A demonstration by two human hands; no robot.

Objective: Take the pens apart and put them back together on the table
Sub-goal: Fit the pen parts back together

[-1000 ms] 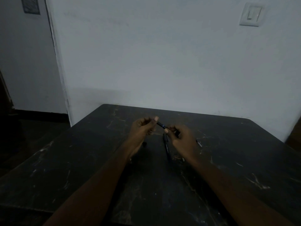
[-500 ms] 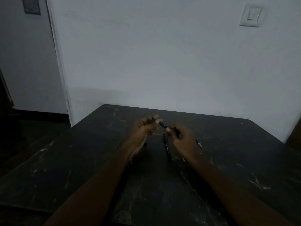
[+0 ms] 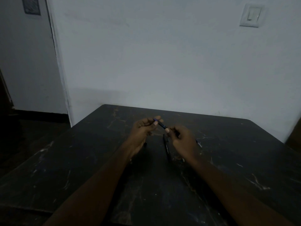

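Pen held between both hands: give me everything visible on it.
The pen is a thin dark stick with a blue far-left end, likely plastic. It is held above the dark table, slanting from upper left down to lower right. The left hand pinches its blue end between thumb and fingers; the right hand grips the lower end, hiding the rest. Too dim to tell whether parts are joined or separating.

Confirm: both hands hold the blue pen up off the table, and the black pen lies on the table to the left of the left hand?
Wrong on one point. In the head view the black pen lies on the table between the two hands, beside the right hand, not left of the left hand. The rest holds: both hands hold the blue pen up off the table.
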